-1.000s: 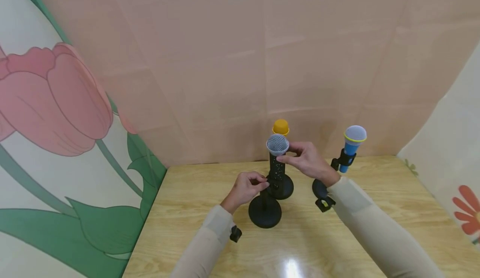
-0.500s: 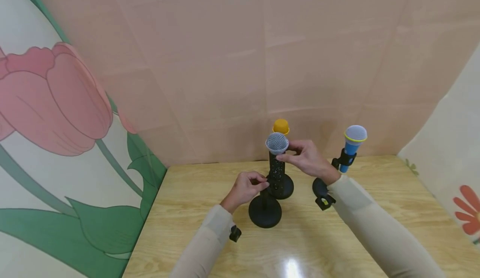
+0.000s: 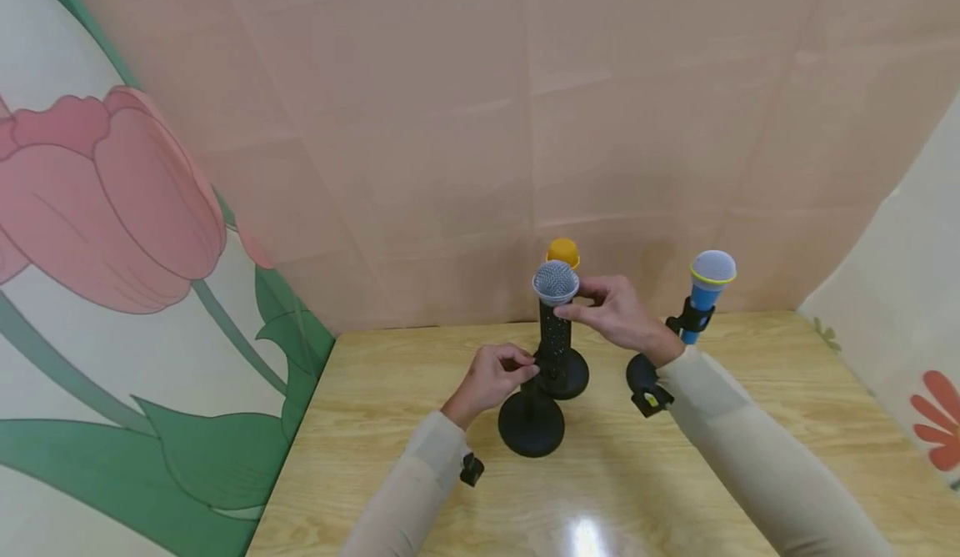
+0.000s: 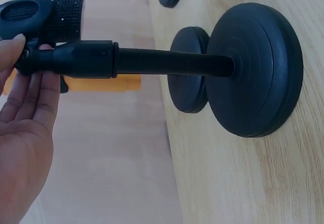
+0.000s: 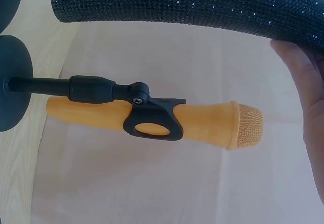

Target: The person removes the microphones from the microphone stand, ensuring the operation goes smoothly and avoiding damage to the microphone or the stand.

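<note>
the table (image 3: 675, 490) is spreading wide and bare toward the person from both hands, so that is looking like the free room for moving; ahead of the hands the pink wall (image 3: 525, 123) is closing in just behind the stands, and the table's far edge is meeting it there. the near stand (image 3: 531, 424), with its broad round base, is standing right under the left hand, probably heavy and steady, its stiff post rising to a clip. the black sparkly microphone (image 3: 555, 332) is standing upright between the two hands, its lower end down at that clip; it is looking rigid, fairly light, its studded body giving grip, while the mesh head seems the part to spare, so the body is the place to hold. the right hand (image 3: 618, 317) is pinching the microphone just under the grille. the left hand (image 3: 491, 378) is curling its fingers round the clip at the post's top. the orange microphone (image 3: 562, 253) is sitting clipped in its own stand just beyond the right hand, near enough to knock. the blue microphone (image 3: 705, 290) is standing to the right of the right hand, apart.
</note>
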Tool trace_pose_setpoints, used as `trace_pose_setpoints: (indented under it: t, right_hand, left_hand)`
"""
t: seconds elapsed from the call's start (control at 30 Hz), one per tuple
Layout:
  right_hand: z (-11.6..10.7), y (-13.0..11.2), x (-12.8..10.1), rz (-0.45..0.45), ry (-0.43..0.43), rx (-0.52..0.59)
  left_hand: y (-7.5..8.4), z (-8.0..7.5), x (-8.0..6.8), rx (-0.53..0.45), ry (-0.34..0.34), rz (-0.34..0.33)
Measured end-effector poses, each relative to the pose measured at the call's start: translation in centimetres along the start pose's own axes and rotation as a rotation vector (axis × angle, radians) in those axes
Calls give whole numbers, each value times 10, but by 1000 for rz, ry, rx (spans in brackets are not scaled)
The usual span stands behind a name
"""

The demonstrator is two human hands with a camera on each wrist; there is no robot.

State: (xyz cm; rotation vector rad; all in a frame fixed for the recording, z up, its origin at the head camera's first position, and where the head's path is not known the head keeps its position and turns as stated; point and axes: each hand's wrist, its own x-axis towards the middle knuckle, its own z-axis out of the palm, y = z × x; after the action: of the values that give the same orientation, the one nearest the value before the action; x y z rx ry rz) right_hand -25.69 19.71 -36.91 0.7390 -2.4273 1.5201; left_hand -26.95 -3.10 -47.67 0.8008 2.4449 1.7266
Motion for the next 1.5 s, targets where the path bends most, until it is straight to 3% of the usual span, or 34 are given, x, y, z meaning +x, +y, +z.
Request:
trace_pose_setpoints:
  t: [0.33, 0.5, 0.6, 0.83, 1.5]
  right_hand:
    - [-3, -3, 4, -16, -22, 35]
    - [-6, -6, 4, -26, -31, 43]
    - [-6, -7, 5, -37, -32, 38]
    - [-8, -10, 8, -85, -28, 56]
    - [-14, -22, 15, -100, -49, 25]
  left_hand:
    - [-3, 1, 0, -7, 7, 34]
    - [-3, 2, 0, -12, 9, 19]
    - [3, 2, -1, -1, 8, 18]
    - [35, -6, -11, -12, -1, 50]
    - [39, -5, -14, -8, 13, 32]
